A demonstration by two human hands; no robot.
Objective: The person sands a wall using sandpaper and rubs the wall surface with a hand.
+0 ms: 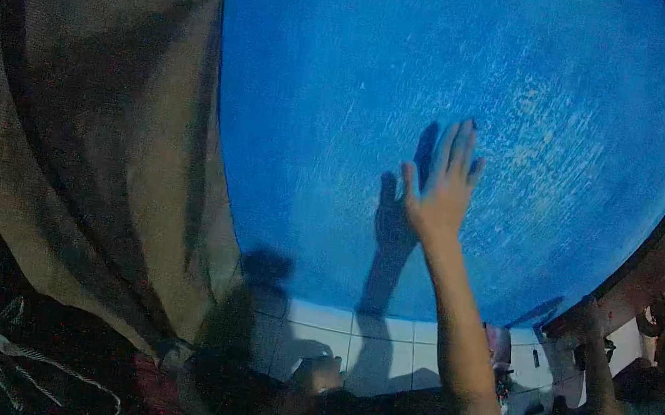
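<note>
Blue wall (353, 51), streaked with pale marks, fills most of my view. I see a grey-brown curtain (118, 112) at its left, white floor tiles (392, 329) below, another person's arm (601, 369) at lower right. My right hand (442, 201) is spread before the wall; contact I cannot tell. My left hand (319, 374) hangs low, too dim to read.

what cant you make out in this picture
All in the head view:
- Right hand: its back hides the palm, so contact with the blue surface is uncertain.
- Left hand: dim and blurred; I can't tell whether it holds anything.
- Other person's arm: shadow obscures what its hand is doing.
- Brownish cloth: it hides whatever is behind it.
</note>
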